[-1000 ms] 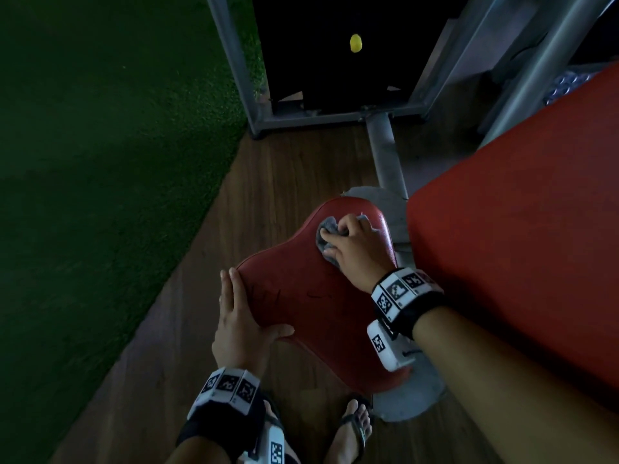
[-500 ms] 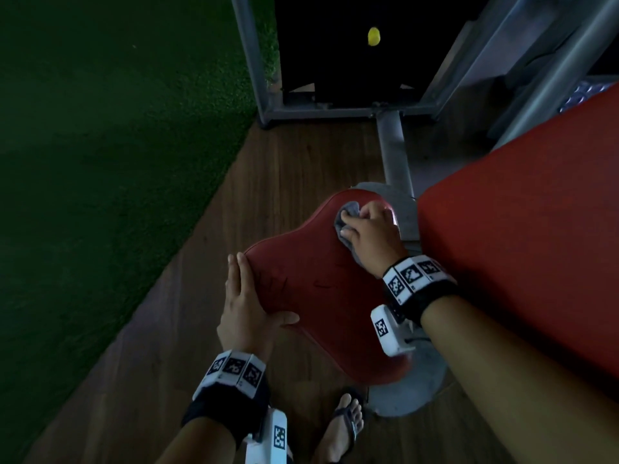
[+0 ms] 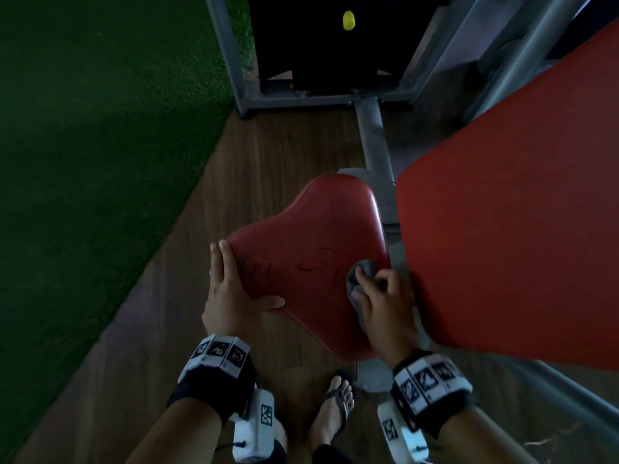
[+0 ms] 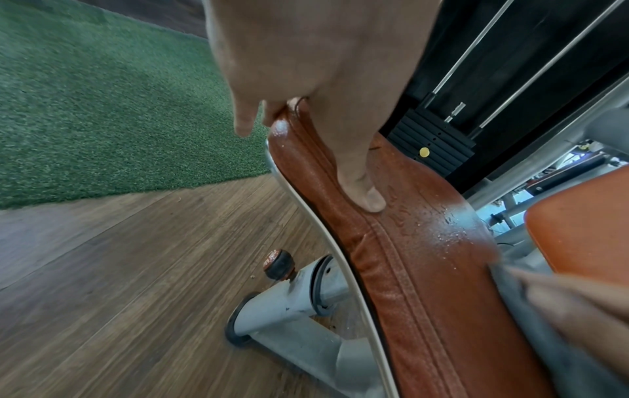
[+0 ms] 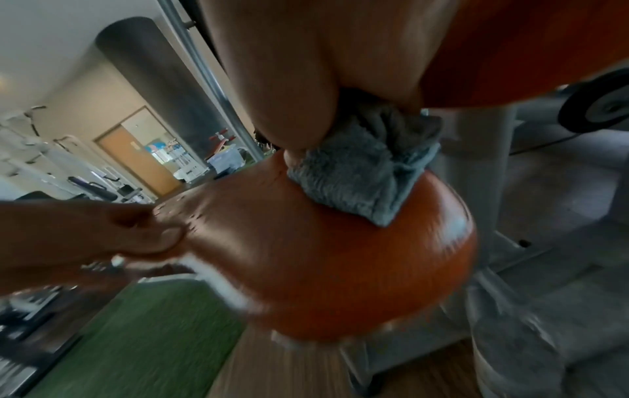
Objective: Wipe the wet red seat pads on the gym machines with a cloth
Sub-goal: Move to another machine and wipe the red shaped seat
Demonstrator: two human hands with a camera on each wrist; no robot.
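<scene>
The red seat pad [image 3: 311,236] sits in the middle of the head view, with water drops shining on it [image 4: 449,229]. My left hand [image 3: 234,283] holds its left edge, thumb [image 4: 360,188] on top and fingers down over the rim. My right hand [image 3: 378,296] grips a bunched grey cloth [image 3: 360,272] and presses it on the near right part of the seat [image 5: 323,269]. In the right wrist view the cloth [image 5: 360,177] bulges out below the palm. A large red back pad [image 3: 502,229] rises just right of that hand.
A grey metal post [image 3: 373,135] runs from the seat to the machine frame and the black weight stack with its yellow pin [image 3: 348,20]. Green turf [image 3: 100,162] borders the wooden floor [image 3: 268,155] on the left. My sandalled foot [image 3: 335,406] stands below the seat. An adjustment knob [image 4: 277,262] sticks out under it.
My right hand has dragged the cloth from the seat's far tip back to its near right side. The left hand has kept its hold on the left edge.
</scene>
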